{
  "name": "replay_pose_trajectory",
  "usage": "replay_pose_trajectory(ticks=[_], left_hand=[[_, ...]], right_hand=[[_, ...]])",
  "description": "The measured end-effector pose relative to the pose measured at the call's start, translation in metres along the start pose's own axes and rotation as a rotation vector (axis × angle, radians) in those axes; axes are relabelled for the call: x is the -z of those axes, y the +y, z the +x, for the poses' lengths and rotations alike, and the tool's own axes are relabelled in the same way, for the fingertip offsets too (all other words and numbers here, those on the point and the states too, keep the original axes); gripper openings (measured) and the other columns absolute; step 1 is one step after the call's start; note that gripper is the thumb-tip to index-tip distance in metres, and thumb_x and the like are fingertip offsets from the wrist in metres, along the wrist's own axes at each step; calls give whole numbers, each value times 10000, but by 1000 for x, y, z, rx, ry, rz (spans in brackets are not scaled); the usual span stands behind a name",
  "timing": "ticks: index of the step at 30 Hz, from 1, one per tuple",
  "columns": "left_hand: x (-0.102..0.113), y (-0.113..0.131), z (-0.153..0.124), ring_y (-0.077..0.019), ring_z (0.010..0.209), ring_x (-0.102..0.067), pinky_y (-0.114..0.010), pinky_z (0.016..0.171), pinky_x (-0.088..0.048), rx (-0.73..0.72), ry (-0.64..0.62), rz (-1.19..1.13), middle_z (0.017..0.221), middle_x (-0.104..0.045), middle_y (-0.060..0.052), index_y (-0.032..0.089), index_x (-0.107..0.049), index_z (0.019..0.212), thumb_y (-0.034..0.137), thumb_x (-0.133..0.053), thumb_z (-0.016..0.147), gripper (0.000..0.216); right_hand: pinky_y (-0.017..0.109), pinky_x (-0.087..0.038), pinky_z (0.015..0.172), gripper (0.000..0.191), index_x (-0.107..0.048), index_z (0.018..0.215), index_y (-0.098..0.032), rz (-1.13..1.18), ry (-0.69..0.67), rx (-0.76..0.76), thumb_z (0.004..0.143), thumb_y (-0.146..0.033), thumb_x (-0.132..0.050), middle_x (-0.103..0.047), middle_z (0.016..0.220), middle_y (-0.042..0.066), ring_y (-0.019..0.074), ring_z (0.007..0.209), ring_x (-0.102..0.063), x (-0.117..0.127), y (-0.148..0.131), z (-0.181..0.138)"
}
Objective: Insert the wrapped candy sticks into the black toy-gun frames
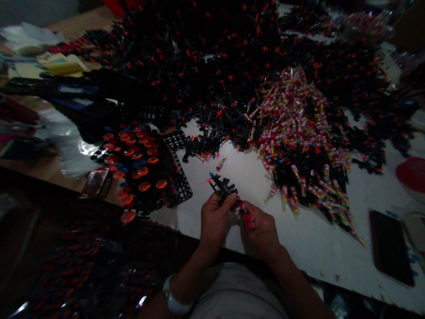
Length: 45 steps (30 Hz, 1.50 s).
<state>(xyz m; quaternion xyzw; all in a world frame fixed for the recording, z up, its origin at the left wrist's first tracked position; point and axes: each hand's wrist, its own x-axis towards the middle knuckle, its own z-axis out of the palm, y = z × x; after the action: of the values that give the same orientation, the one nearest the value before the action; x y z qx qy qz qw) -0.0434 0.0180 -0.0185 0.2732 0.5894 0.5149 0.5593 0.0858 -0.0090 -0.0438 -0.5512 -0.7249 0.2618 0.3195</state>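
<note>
Dim table (312, 237); left hand (214, 218) pinches toy gun (224, 187), right hand (264, 230) clutches half-hidden tube (248, 218).

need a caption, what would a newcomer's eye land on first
Probably the heap of pink tubes, right of centre on the white table. Then the orange discs at left, and the black toy gun in the left hand, front centre, the right hand gripping a red piece at its near end.
</note>
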Motion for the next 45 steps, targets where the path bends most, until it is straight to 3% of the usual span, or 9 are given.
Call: replay_pose_trajectory(ticks=[6,14,21,27,31,35,38,41,45], left_hand=[[-6,0,-1,-105,672,-575,-234,676,-455,-11,-45,68,742,-669,-7,157,-644,833,400,-638,768,251],[29,10,34,-245,1222,-444,-447,1025,-365,-592,-129,915,1358,-497,-88,225,-560,1199,234,-497,861,344],[38,-3,36,-277,1188,-435,-474,982,-372,-611,-147,1255,1332,-529,-87,220,-540,1239,225,-561,829,410],[37,-3,34,-301,1205,-422,-493,965,-377,-713,-210,1315,1369,-493,-95,247,-512,1266,204,-577,814,459],[35,0,39,-285,1124,-482,-460,921,-411,-823,-355,1362,1231,-585,-114,211,-586,1150,207,-553,829,323],[29,7,38,-255,1030,-531,-421,916,-422,-702,-236,1104,1079,-627,-130,150,-606,1060,251,-503,859,247],[21,8,30,-202,862,-585,-341,800,-460,-426,-112,707,907,-657,-81,166,-620,976,328,-425,891,268],[13,4,22,-170,734,-595,-288,705,-462,-126,-167,373,788,-665,-37,177,-641,892,403,-515,833,265],[11,0,17,-162,774,-608,-258,721,-465,20,-245,206,805,-683,-35,155,-658,838,364,-665,719,241]], right_hand=[[244,-543,787,310,-594,1152,-174,-43,10,6,895,-205,-425,-718,1014,64,157,898,-685,3,-2,0],[446,-425,988,375,-605,1173,-136,-595,665,12,854,-333,-581,-619,1186,149,271,1159,-539,105,29,31],[279,-450,543,398,-553,1114,-116,-800,-3,-436,901,-446,-485,-697,787,108,229,671,-681,44,16,25],[287,-449,574,171,-539,1024,-108,-828,-118,-349,885,-163,-454,-685,858,156,249,742,-678,30,18,41],[328,-500,711,324,-509,1155,-135,-494,-53,-270,833,-142,-478,-665,1052,159,240,863,-663,38,23,37],[301,-534,632,327,-507,1151,-181,71,3,-368,870,-343,-473,-674,935,77,181,703,-663,33,16,26],[253,-532,564,337,-483,1164,-206,394,-27,-408,875,-378,-471,-664,862,28,141,632,-647,18,2,21],[265,-536,726,290,-525,1129,-200,386,15,-267,865,-316,-486,-654,1005,52,144,815,-647,2,-6,23],[274,-502,827,271,-561,1101,-190,329,36,-219,860,-290,-491,-647,1055,60,152,932,-615,-1,-2,26]])
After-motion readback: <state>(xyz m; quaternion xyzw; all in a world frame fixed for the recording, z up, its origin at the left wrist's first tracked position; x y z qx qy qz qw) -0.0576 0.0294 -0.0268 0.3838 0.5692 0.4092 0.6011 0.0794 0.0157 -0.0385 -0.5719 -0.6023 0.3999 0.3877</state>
